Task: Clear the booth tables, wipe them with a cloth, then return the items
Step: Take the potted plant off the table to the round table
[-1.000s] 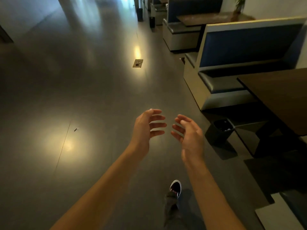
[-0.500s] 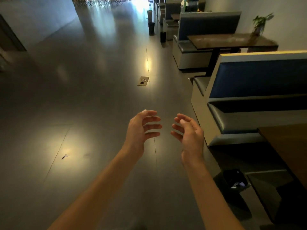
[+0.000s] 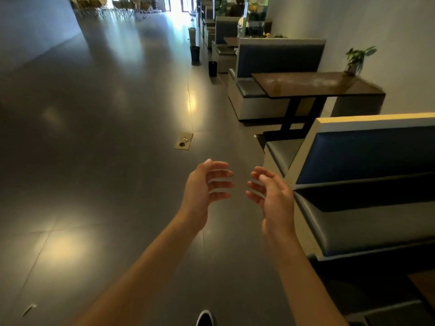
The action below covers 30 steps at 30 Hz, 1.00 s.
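glossy tiled floor [image 3: 106,161]; dark wood table [image 3: 313,84] (padded leather-like seats [image 3: 367,222]).

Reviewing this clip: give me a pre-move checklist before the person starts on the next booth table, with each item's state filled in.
1. Left hand free: ok, fingers loosely spread, holding nothing.
2. Right hand free: ok, holding nothing.
3. Cloth ready: not ok, none in view.
4. Next booth table in sight: ok, ahead on the right.
5. Items to clear: ok, a potted plant stands at the wall end.
6. Floor on the way: cannot tell, a small plate lies ahead.
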{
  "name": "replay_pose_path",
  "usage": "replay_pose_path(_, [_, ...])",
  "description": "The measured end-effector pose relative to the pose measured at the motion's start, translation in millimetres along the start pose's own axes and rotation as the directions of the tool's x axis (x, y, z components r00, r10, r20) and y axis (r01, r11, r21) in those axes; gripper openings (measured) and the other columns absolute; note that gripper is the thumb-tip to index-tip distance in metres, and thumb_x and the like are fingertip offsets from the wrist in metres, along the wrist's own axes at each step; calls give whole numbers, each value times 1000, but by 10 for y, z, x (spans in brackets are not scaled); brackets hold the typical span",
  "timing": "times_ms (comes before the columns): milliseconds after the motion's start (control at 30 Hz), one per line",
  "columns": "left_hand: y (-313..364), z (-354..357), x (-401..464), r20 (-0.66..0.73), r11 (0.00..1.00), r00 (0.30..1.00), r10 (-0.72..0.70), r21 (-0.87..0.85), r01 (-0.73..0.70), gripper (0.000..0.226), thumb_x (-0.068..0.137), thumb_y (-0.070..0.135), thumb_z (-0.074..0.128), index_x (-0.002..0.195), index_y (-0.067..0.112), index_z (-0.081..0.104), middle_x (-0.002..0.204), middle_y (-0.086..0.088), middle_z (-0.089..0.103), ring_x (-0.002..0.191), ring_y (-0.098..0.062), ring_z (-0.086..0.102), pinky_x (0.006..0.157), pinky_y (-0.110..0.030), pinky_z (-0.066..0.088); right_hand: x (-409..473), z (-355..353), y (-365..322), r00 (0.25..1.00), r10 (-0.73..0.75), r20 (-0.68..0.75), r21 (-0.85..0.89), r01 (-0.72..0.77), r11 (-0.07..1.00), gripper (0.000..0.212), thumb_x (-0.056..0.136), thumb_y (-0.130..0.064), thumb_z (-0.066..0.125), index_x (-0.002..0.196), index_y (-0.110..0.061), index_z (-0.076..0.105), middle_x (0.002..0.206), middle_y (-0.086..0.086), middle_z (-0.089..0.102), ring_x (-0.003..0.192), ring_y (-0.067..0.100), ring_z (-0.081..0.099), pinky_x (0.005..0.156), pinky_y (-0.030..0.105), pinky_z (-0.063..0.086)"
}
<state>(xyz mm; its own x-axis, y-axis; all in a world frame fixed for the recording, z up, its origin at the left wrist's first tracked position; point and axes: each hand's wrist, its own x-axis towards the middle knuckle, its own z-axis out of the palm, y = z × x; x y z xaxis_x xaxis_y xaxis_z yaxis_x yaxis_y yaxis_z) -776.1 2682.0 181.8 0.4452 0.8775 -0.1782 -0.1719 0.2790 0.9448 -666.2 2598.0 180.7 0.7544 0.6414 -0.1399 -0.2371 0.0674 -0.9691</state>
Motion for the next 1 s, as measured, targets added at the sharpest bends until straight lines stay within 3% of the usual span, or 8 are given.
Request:
replay_pose_path(467, [277, 679, 3506, 122, 998, 992, -25, 61, 17, 50, 106, 43, 30, 102, 13, 70, 94, -6, 73, 83, -25, 70, 66, -35, 54, 3279, 833, -34, 992, 33, -119, 64, -26, 998, 21, 102, -13, 49, 104, -18, 70, 101, 3, 72, 89, 16, 68, 71, 27, 56])
replay_pose_path(633, [404, 1295, 4935, 143, 997, 989, -39, 73, 29, 54, 105, 49, 28, 101, 15, 70, 92, -6, 74, 82, -24, 70, 64, -34, 54, 4836, 996, -226, 987, 46, -152, 135, -25, 991, 23, 101, -10, 49, 100, -18, 70, 97, 2, 71, 86, 16, 67, 69, 28, 55])
replay_pose_path(767, [667, 1828, 6081, 138, 998, 990, -13, 58, 5, 52, 105, 47, 29, 102, 14, 70, 93, -6, 74, 82, -23, 70, 64, -33, 54, 6119, 1167, -602, 991, 21, -132, 130, -4, 991, 23, 101, -9, 49, 98, -19, 70, 95, 3, 71, 84, 16, 67, 71, 29, 56])
replay_pose_path(1000, [793, 2171, 7397, 121, 999, 992, -22, 35, 18, 52, 106, 45, 30, 102, 13, 70, 91, -5, 74, 80, -22, 69, 64, -33, 54, 7512, 1484, -761, 996, 48, -80, 101, -40, 994, 21, 101, -9, 50, 99, -18, 69, 102, 8, 69, 88, 19, 66, 71, 30, 54])
